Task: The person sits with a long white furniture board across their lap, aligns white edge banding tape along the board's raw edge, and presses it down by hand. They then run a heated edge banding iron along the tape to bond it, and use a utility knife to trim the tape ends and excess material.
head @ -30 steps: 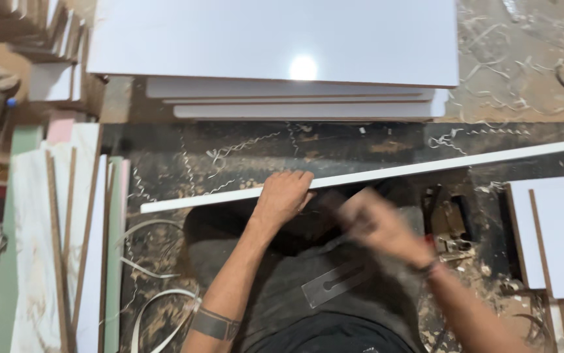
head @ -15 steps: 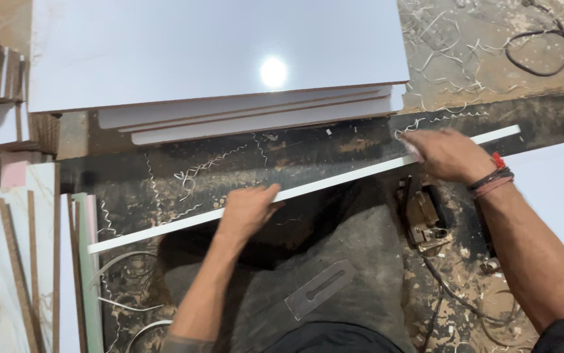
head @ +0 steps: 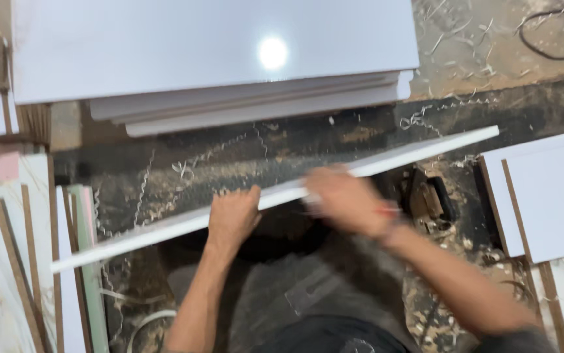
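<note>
Since half a second ago, the right hand [head: 346,199] has slid from the far right end of the long white strip [head: 426,151] in toward its middle, and it now sits blurred just right of the left hand [head: 233,216]. That strip runs slantwise, its low end at the left and its high end at the right, just in front of the stack of white boards [head: 216,59]. Palm down, the left hand presses on the strip near its middle, fingers laid flat and together over its top edge. Motion blur covers the right hand where it rests against the strip, so I cannot tell whether its fingers close around it. More white panels [head: 550,196] lie right of the strip's high end, and upright offcuts [head: 33,261] stand beside its low end. Wood shavings [head: 184,170] litter the dark floor between strip and stack.
</note>
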The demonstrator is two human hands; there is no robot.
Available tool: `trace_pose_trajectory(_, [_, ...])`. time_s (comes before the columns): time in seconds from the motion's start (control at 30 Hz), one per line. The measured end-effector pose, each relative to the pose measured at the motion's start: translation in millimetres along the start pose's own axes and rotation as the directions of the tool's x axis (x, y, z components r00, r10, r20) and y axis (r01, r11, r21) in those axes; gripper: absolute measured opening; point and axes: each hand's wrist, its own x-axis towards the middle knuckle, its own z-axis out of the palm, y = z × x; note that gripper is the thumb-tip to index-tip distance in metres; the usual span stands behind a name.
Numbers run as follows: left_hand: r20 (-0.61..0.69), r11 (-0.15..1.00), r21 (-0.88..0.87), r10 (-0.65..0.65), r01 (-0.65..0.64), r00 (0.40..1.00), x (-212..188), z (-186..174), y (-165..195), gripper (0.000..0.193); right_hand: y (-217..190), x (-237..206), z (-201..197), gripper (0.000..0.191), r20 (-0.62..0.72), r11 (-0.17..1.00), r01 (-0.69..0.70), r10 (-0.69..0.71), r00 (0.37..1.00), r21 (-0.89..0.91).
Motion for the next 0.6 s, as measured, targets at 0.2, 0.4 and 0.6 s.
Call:
trace_pose_trajectory(0.2, [0.040,0.995,-0.045,-0.087,0.089,0.995,1,2,-6,0.034,151,-104,-86,0.031,-0.008,0.723,-0.458,0.531,0.847,-0.517])
trace_pose_trajectory(0.4, [-0.007,1.000,-0.005,-0.029,0.029,1.000,-1,5,3,0.029,-47,15,38,0.036,-0.191,1.000,-0.012,0.014,0.982,0.012])
trace_pose_trajectory(0.6, [0.004,0.995,-0.036,-0.090,0.090,0.996,-9,-3,12,0.040,71,-79,-29,0.039,-0.197,0.970,-0.188,0.157,0.968,-0.152])
